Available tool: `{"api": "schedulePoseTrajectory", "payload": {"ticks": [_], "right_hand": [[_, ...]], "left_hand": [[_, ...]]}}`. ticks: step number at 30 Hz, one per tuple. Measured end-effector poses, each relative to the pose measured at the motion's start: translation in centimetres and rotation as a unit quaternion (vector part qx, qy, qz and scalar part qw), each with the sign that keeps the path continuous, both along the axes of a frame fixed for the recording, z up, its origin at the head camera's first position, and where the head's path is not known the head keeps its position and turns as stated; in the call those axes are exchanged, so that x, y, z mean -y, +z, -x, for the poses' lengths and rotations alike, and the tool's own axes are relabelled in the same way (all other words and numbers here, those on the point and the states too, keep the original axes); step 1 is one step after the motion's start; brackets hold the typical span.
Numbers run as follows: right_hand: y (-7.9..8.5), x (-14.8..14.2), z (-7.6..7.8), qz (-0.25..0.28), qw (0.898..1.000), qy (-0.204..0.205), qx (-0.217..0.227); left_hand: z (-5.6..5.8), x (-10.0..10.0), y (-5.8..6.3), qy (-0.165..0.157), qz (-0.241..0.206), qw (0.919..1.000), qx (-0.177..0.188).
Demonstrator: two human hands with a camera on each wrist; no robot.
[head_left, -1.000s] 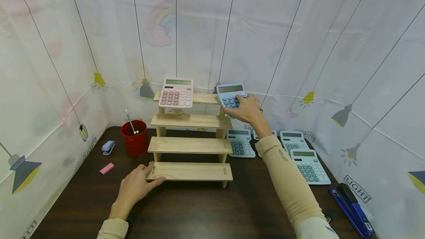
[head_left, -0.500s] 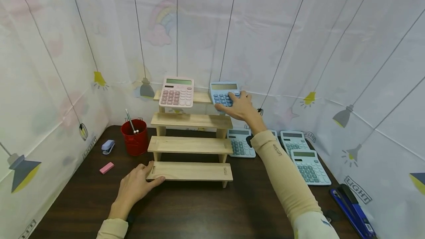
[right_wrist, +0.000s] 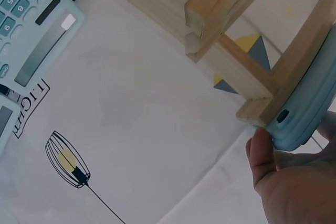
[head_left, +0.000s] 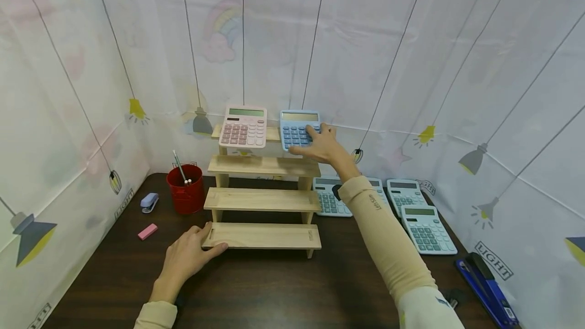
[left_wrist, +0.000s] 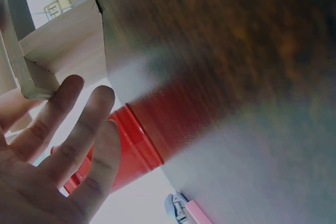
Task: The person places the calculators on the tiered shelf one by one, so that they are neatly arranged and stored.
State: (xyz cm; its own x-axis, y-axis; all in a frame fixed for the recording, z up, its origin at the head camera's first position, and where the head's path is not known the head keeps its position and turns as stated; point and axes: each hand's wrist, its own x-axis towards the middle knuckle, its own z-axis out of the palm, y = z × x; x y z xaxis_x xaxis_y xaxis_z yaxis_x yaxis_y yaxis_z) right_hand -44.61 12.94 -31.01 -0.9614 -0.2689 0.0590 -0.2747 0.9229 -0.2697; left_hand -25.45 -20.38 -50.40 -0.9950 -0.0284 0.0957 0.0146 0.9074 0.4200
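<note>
A four-tier wooden stand (head_left: 261, 199) stands on the dark table. My left hand (head_left: 186, 257) rests at the left end of its lowest shelf, thumb along the front edge; in the left wrist view the fingers (left_wrist: 84, 135) look straight beside the shelf corner. High on the right, my right hand (head_left: 325, 147) holds a blue calculator (head_left: 294, 133) by its lower right side. This calculator leans on the top shelf, beside a pink calculator (head_left: 242, 127). In the right wrist view my thumb (right_wrist: 261, 156) touches the blue calculator's edge by the shelf end.
Several pale blue calculators (head_left: 427, 230) lie on the right, some partly hidden by my right arm. A blue stapler (head_left: 486, 291) is at the right edge. On the left are a red bucket (head_left: 185, 197) with pencils, a small stapler (head_left: 149, 202) and a pink eraser (head_left: 148, 231).
My right hand has moved left with the blue calculator, bringing it nearer the pink one and straightening it on the top shelf. The left hand has stayed in place.
</note>
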Motion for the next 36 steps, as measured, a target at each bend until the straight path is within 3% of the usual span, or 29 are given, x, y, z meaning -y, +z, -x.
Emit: {"api": "schedulePoseTrajectory", "payload": {"ticks": [21,36], "right_hand": [[-0.4,3.6,0.4,0.005,1.000,0.005,-0.031],[-0.7,3.4,0.1,0.015,0.999,-0.002,-0.039]], "left_hand": [[0.2,0.1,-0.1,0.002,0.002,1.0000,0.003],[0.1,-0.2,0.0,0.002,0.002,1.0000,0.004]]}}
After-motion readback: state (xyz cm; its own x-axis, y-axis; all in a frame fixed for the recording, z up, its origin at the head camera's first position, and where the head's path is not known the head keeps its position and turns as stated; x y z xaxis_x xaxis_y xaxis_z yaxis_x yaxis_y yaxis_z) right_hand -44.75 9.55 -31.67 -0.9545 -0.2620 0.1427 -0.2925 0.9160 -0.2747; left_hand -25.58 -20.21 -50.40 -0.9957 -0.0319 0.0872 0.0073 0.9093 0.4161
